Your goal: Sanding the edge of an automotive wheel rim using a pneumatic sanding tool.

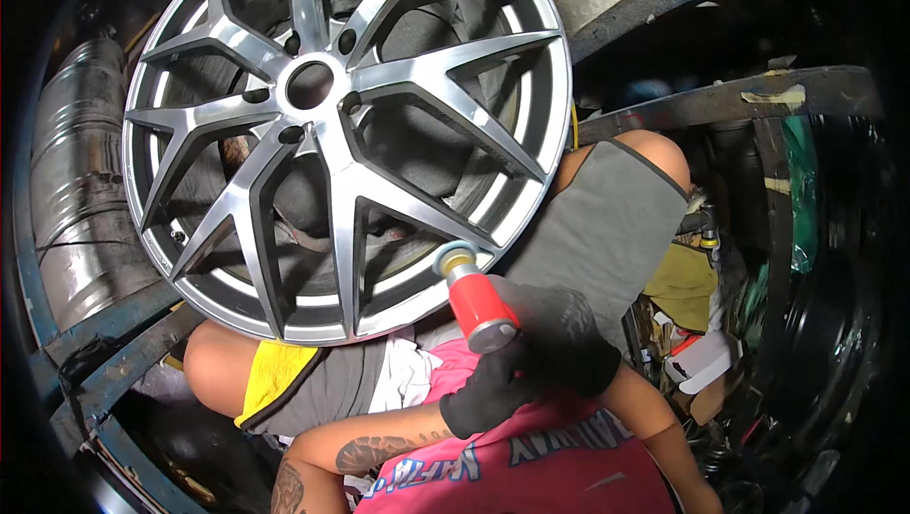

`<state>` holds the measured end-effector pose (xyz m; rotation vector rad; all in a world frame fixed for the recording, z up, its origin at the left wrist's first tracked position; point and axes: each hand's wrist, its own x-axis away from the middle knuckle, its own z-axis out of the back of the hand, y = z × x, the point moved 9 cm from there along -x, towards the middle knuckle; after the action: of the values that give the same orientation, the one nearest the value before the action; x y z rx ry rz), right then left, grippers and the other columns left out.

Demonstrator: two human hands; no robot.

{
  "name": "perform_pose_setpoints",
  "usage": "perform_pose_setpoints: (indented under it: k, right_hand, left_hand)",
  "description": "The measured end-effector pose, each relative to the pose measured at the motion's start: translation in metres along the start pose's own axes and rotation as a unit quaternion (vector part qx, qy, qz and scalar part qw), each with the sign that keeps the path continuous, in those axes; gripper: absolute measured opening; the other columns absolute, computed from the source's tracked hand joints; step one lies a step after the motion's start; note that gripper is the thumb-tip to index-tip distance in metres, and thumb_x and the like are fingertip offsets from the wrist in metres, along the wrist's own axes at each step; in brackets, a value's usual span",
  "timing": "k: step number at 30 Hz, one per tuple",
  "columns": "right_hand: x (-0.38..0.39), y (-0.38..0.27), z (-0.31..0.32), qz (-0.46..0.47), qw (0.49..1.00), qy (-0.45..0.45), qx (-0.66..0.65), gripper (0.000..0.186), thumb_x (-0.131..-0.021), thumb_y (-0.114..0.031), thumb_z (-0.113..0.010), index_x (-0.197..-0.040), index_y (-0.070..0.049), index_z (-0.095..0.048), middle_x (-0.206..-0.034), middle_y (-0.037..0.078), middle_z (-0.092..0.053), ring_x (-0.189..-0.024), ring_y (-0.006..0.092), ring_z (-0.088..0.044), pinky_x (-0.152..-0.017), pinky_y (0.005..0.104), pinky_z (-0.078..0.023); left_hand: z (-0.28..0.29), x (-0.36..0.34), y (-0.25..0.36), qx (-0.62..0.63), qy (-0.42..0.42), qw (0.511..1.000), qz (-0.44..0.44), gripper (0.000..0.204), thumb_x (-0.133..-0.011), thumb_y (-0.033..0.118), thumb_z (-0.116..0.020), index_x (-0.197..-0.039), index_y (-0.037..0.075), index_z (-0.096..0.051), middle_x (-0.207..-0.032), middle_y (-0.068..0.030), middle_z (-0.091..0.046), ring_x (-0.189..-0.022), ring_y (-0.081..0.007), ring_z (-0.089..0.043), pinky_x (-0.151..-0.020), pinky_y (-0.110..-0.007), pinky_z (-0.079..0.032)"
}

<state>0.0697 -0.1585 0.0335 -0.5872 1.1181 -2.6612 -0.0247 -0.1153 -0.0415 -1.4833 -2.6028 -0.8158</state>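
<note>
A silver and black multi-spoke alloy wheel fills the upper middle of the view, above my knees. A red small power tool with a round pad has its pad on or very near the wheel's lower-right rim. My right hand, in a black glove, is closed on the tool's body from the right. My left hand, also black-gloved, is closed just below the tool's rear end, gripping it; some of its fingers are hidden behind the tool and the other hand.
Metal cylinders lie at the left and upper right. Blue-painted metal frame bars border both sides. An olive cloth, a white box and clutter lie right of my legs; green plastic hangs farther right.
</note>
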Motion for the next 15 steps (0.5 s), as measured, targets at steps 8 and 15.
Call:
perform_pose_setpoints:
  k: [8, 15]
  right_hand:
    - [-0.019, -0.005, -0.002, -0.054, 0.991, -0.052, -0.115, 0.041, -0.083, -0.023, -0.069, -0.117, -0.004, -0.059, -0.090, 0.019, -0.067, -0.082, 0.0402, -0.067, -0.071, 0.0493, -0.051]
    - [-0.019, -0.004, -0.014, 0.035, 0.994, -0.074, -0.074, 0.049, -0.086, -0.032, -0.071, -0.122, -0.003, -0.056, -0.089, 0.020, -0.066, -0.077, 0.0407, -0.066, -0.069, 0.0502, -0.051]
  left_hand:
    - [0.015, 0.004, 0.003, -0.292, 0.073, 0.948, -0.106, 0.030, -0.083, 0.004, -0.071, -0.113, 0.005, -0.066, -0.102, -0.0106, -0.065, -0.084, -0.0216, -0.061, -0.075, -0.034, -0.050]
    - [0.017, 0.022, 0.025, -0.290, 0.153, 0.937, -0.121, 0.019, -0.087, 0.006, -0.070, -0.106, 0.005, -0.069, -0.101, -0.0107, -0.066, -0.086, -0.0240, -0.064, -0.072, -0.033, -0.050]
